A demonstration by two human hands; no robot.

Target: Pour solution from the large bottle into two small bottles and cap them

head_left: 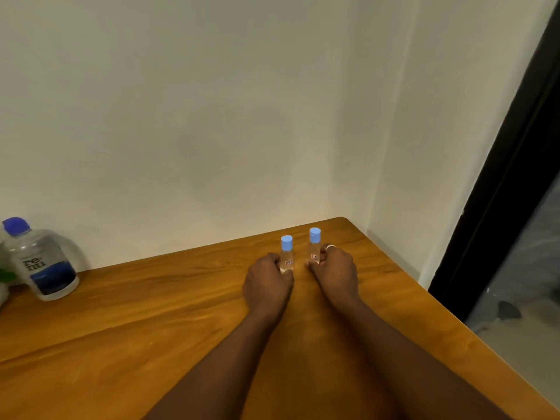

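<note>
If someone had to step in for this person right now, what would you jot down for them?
Left hand: fingers closed around the left small clear bottle with a light blue cap, which stands upright on the wooden table.
Right hand: fingers closed around the right small clear bottle with a light blue cap, also upright.
Large clear bottle with a dark blue cap: capped, far left by the wall, out of both hands.
Done: both small bottles are capped; whether they are filled is unclear.
Left: check the fill, then let go.
</note>
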